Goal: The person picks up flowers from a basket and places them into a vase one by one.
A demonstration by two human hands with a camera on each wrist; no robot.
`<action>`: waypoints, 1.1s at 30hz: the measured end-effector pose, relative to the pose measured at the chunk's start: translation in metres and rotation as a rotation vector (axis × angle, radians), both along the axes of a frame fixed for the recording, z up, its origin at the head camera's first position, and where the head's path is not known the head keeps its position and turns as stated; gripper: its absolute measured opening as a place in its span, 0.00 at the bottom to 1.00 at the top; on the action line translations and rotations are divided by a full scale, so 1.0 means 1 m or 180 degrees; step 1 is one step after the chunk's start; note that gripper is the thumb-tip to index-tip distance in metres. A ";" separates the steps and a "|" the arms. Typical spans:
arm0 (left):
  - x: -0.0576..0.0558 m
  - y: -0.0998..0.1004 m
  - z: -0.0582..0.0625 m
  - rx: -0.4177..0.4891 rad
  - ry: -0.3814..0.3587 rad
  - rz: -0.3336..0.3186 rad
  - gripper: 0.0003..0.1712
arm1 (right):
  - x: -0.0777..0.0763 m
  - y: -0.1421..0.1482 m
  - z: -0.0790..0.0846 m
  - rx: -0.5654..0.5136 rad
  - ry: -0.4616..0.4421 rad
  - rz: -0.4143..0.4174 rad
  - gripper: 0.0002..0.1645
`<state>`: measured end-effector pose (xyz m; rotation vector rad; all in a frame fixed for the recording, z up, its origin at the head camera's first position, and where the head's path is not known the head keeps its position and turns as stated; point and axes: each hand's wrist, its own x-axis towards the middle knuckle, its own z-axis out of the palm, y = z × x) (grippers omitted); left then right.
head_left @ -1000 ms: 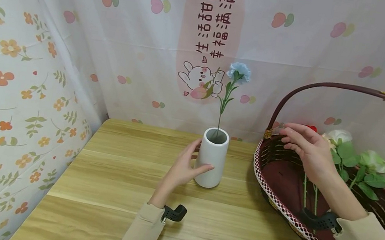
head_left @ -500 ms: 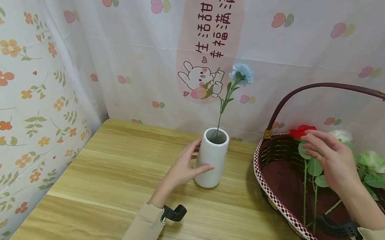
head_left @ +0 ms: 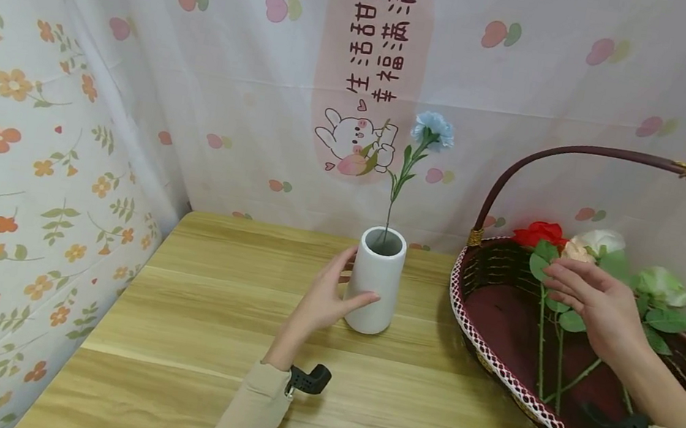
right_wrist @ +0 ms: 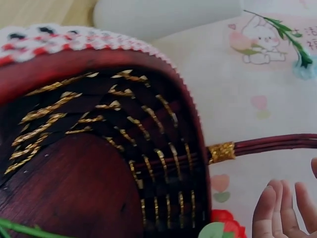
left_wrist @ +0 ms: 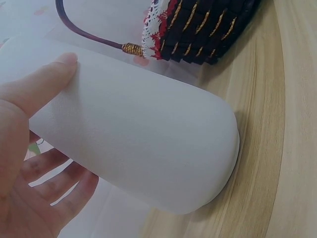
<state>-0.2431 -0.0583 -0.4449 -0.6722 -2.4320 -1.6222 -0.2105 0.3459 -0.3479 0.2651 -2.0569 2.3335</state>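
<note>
A white vase [head_left: 374,293] stands upright on the wooden table, holding a single light-blue carnation [head_left: 433,131] that leans right. My left hand [head_left: 326,299] grips the vase from the left, thumb across the front and fingers round the far side, as the left wrist view also shows. Over the basket [head_left: 497,315], my right hand [head_left: 608,309] hovers with relaxed fingers and holds nothing. Its fingertips overlap the leaves below a red rose [head_left: 538,233]. A peach rose [head_left: 577,252], a white rose [head_left: 602,242] and a greenish-white rose [head_left: 662,285] lie beside it, partly hidden by the hand.
The dark woven basket has lace trim and a tall arched handle [head_left: 579,150] rising over its back. A printed curtain [head_left: 256,83] hangs behind the table [head_left: 217,343], and a floral cloth [head_left: 20,195] covers the left side.
My right hand has moved right and slightly down, from near the handle's base to over the flowers, uncovering the red rose. The left hand stays on the vase. The carnation has tilted slightly right.
</note>
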 end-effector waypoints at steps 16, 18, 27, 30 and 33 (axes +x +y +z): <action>0.001 0.000 0.000 -0.0028 0.0031 0.0039 0.49 | 0.013 0.023 -0.018 0.0271 -0.0271 -0.0106 0.14; 0.001 0.000 -0.001 -0.0019 0.0033 0.0039 0.49 | 0.014 0.025 -0.021 0.0418 -0.0348 -0.0126 0.14; 0.002 0.000 0.000 0.0015 0.0077 0.0009 0.49 | 0.013 0.032 -0.030 0.0979 -0.0544 -0.0131 0.14; 0.002 0.000 0.000 0.0010 0.0069 0.0001 0.49 | 0.010 0.035 -0.031 0.1229 -0.0557 -0.0080 0.13; 0.002 0.000 0.001 0.0005 0.0059 0.0000 0.49 | 0.006 0.038 -0.032 0.1484 -0.0587 -0.0033 0.09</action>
